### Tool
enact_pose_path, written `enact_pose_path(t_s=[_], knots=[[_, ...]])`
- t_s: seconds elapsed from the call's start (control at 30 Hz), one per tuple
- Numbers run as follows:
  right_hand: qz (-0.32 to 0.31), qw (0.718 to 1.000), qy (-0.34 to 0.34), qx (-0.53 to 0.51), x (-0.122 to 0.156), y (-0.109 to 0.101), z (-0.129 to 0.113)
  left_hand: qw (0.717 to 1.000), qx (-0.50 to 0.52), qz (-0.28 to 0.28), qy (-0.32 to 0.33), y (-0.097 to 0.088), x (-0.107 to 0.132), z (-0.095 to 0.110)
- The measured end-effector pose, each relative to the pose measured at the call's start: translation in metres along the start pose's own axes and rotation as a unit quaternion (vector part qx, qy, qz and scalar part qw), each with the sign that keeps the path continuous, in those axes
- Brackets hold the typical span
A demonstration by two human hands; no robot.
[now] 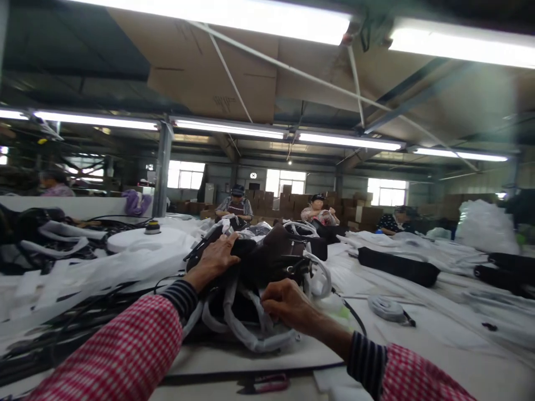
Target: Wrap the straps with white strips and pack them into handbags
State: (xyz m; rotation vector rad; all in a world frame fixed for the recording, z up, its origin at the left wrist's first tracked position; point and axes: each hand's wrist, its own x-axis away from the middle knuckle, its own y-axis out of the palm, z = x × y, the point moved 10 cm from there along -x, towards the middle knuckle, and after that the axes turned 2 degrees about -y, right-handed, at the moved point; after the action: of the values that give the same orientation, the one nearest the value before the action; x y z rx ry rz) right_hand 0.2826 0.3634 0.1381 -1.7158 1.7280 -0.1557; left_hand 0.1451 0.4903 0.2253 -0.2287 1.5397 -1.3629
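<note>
black bag [271, 250] sits mid-tabletop [200, 362], straight ahead of the wearer, heaped up, with white-wrapped handles [267, 344] looping out at its near side. left hand [215, 259] lies palm down over the bag's upper left part, fingers bent; can't tell if the left grip is clamped on fabric or just resting. right hand [288, 303] at the bag's near right, just by the wrapped handles, fingers curled in toward the thumb; fingertips partly hidden, so can't tell whether the right grip pinches anything. both arms in red checked sleeves [121, 345], striped dark cuffs.

near edge: small snips [271, 383] with reddish handle, a bit blurred, lying in front of the bag. right of the right hand: flat coil [385, 308], whitish, dark end; behind it a long black padded piece [397, 266]. left: dark strips [79, 320] spread across, white disc [125, 240] farther back with black-and-yellow knob [152, 227] on top. far side: two co-workers [237, 206] facing this way, more dark bags in front of them. clear plastic heap [487, 225] far right, stacked cartons [259, 199] behind.
</note>
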Motion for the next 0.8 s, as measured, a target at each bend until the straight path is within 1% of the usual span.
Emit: enact_pose_path(t_s=[0.07,0.13,0.23,0.33,0.4,0.47,0.53,0.6,0.67,0.73,0.8], knots=[[-0.031,0.998,-0.020,0.049,0.014,0.010,-0.012,1.000,-0.020,0.009,-0.012,-0.003,0.004,0.003],[-0.055,0.990,-0.042,0.119,0.030,0.015,-0.025,0.999,-0.037,0.026,-0.025,-0.007,0.006,0.004],[-0.057,0.968,-0.065,0.236,0.052,0.012,-0.039,0.998,-0.043,0.031,-0.021,-0.011,0.006,0.005],[-0.011,0.950,-0.082,0.302,0.057,-0.003,-0.051,0.999,-0.040,0.018,0.001,-0.007,0.010,0.010],[0.036,0.930,-0.107,0.349,0.049,-0.014,-0.062,0.999,-0.042,0.019,0.012,-0.003,0.018,0.017],[0.074,0.906,-0.127,0.396,0.033,-0.022,-0.071,0.998,-0.046,0.031,0.019,0.002,0.029,0.027],[0.082,0.898,-0.104,0.420,0.011,-0.024,-0.064,0.997,-0.048,0.052,0.019,0.009,0.040,0.035],[0.068,0.899,-0.055,0.429,-0.009,-0.021,-0.045,0.995,-0.043,0.084,0.011,0.011,0.046,0.039],[0.043,0.901,-0.017,0.431,-0.020,-0.014,-0.021,0.991,-0.027,0.127,-0.001,0.006,0.045,0.036],[0.022,0.904,-0.006,0.427,-0.022,-0.006,-0.001,0.984,0.000,0.176,-0.016,-0.012,0.039,0.022],[0.009,0.907,-0.002,0.421,-0.021,-0.002,0.013,0.972,0.033,0.231,-0.037,-0.043,0.033,0.000]])
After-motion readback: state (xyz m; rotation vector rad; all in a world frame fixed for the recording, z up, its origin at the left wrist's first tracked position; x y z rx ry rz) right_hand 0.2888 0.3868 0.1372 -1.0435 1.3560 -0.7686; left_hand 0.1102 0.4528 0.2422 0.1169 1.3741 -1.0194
